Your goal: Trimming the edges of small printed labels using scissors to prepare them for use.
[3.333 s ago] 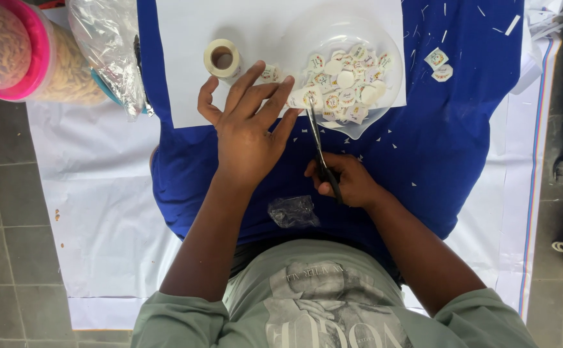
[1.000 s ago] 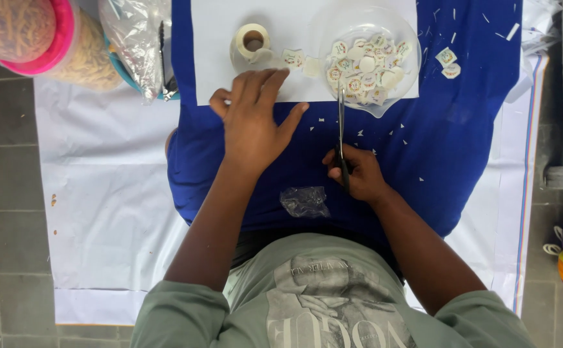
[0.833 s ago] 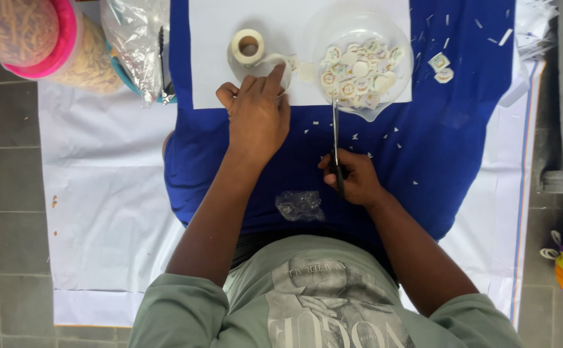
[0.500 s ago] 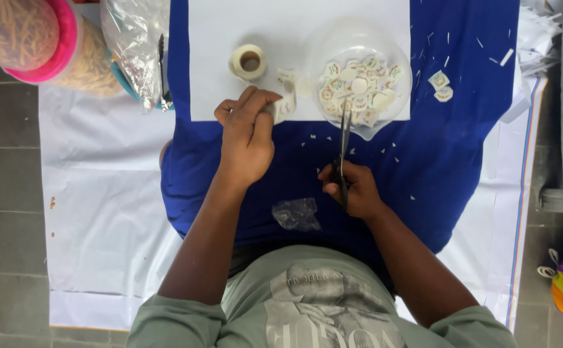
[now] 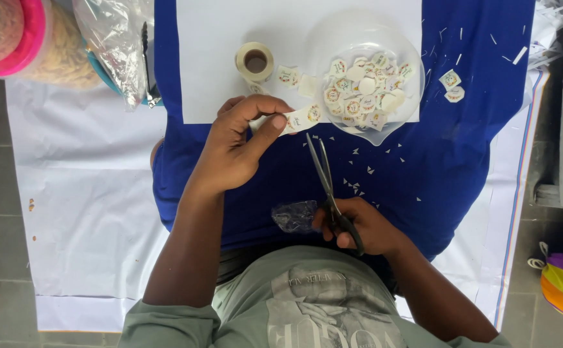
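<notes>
Left hand [image 5: 233,151] pinching sticker strip [image 5: 302,118] beside bowl [image 5: 384,132] rim, right hand [image 5: 359,227] gripping scissors [image 5: 325,175]

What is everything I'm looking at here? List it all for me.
sticker strip: one, white with round printed stickers, pinched in the left hand
scissors: one pair, dark, blades slightly apart, in the right hand
bowl: one, clear, holding many cut stickers, on the white sheet
roll: one, cream, left of the bowl
white sheet: one, on the blue cloth
blue cloth: one, strewn with small white clippings
loose stickers: two, white, right of the bowl
plastic scrap: one, clear, beside the right hand
jar: one, pink-rimmed, top left
clear bag: one, next to the jar
left hand: one
right hand: one
</notes>
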